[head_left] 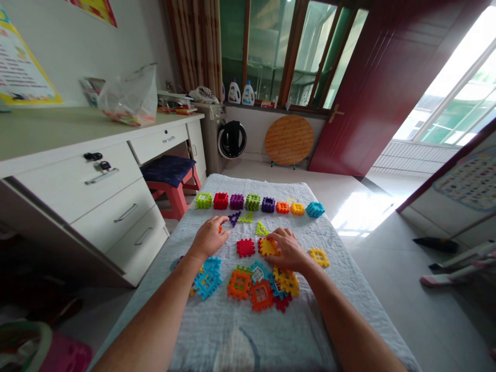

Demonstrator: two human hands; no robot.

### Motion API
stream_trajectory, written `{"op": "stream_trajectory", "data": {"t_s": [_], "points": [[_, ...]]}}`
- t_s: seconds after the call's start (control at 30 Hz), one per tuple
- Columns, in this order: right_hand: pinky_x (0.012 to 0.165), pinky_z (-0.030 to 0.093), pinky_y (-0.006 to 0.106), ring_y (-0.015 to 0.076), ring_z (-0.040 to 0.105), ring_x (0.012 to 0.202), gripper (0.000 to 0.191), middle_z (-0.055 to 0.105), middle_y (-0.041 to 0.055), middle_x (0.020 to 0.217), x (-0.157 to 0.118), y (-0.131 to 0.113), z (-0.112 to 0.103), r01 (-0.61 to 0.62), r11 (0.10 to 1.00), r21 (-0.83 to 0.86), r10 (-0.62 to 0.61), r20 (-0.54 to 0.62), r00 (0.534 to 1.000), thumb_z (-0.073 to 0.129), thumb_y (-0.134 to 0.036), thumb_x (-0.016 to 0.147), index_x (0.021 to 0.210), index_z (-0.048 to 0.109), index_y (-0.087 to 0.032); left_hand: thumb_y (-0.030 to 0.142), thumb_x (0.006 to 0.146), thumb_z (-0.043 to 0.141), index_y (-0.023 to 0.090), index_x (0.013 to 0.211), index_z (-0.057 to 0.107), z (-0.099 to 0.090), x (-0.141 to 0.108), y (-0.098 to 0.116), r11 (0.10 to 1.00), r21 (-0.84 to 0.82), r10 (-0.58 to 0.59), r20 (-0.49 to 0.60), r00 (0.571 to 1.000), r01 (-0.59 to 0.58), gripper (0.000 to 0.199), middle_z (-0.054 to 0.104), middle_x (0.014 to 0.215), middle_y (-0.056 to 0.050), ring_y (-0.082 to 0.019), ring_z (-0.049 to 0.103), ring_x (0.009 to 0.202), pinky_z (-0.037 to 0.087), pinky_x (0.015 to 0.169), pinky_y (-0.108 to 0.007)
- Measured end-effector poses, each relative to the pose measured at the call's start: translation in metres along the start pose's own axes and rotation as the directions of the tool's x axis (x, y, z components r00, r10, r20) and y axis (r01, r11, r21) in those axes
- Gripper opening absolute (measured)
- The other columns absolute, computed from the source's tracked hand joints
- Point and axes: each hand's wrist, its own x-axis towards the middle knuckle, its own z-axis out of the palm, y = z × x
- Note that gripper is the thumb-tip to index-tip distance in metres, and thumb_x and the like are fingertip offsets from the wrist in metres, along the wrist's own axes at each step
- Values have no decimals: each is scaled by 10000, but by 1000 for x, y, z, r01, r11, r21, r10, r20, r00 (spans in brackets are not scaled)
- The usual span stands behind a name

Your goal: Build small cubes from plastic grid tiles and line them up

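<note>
My left hand [209, 237] is curled at the left of the cloth, with a small orange piece [220, 228] showing between thumb and fingers; most of that piece is hidden. My right hand [287, 247] has its fingers on the right edge of a yellow square building panel [267, 247], which lies beside a red square panel [245, 248]. Just beyond are a purple triangle [234, 219] and two lime-green triangles, one of them [262, 228] nearer the yellow panel. Closer to me sit blue panels [208, 278] and a loose pile with orange panels [261, 295].
Along the far side runs a row of assembled cubes, among them a red cube [220, 201] and a turquoise one [315, 209]. A yellow window panel [319, 257] lies right. White drawers [116, 206] and a stool [170, 173] stand left of the cloth-covered surface [217, 336].
</note>
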Motion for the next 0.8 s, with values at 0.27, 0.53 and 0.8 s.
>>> {"op": "stream_trajectory", "data": {"t_s": [0.27, 0.53, 0.8], "points": [[902, 363, 419, 257, 446, 1007, 438, 556, 65, 1035, 1, -4, 1, -1, 1000, -4, 1, -64, 998, 718, -323, 646, 1057, 610, -217, 193, 745, 561, 186, 1039, 607, -5, 0, 5, 1000, 4, 14, -10, 1000, -14, 297, 657, 1021, -75, -210, 616, 936, 481, 881, -347], [834, 340, 395, 266, 448, 981, 440, 552, 59, 1046, 20, 45, -38, -93, 982, -164, 58, -204, 977, 702, -356, 656, 1074, 611, -252, 215, 761, 545, 187, 1046, 596, -2, 0, 2, 1000, -19, 7, -16, 1000, -7, 291, 649, 1040, -78, -214, 624, 944, 490, 881, -344], [872, 295, 431, 298, 407, 1077, 492, 526, 70, 1189, 72, 128, -72, -348, 901, -259, 295, -224, 929, 731, -419, 620, 1081, 640, -272, 217, 765, 543, 183, 1035, 590, -2, 0, 3, 1000, -3, 13, -8, 1000, -13, 277, 645, 1012, -74, -213, 622, 926, 487, 869, -341]]}}
